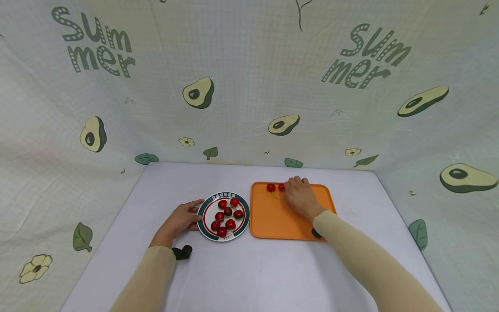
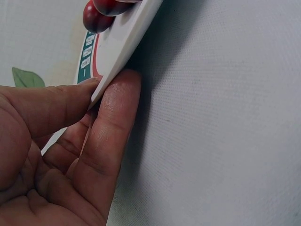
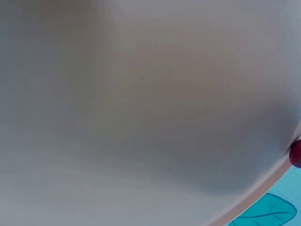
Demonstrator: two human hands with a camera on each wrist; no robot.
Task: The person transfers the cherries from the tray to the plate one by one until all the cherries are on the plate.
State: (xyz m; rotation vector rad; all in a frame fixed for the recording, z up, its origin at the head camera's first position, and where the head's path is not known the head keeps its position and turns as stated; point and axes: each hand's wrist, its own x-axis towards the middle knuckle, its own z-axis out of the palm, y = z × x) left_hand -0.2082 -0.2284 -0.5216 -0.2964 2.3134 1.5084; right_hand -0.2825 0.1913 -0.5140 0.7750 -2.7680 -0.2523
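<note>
My left hand [image 1: 182,220] pinches the left rim of a round plate [image 1: 202,227] with a green band and red ring. In the left wrist view, the thumb lies on the rim and fingers [image 2: 110,113] are beneath it. Several dark red cherries [image 1: 230,224] with stems lie on the plate. To its right is an orange tray [image 1: 269,221]. My right hand [image 1: 301,195] is over the tray's far part with its fingers bent down; their tips are hidden. Just left of it are two cherries [image 1: 270,187]. A cherry [image 3: 296,154] shows at the right wrist view's edge.
Plate and tray stand side by side on a white-covered table [image 1: 234,277]. Behind the table hangs a pale cloth [image 1: 241,95] printed with avocados, leaves and lettering, which also closes off both sides. A blurred pale surface fills most of the right wrist view.
</note>
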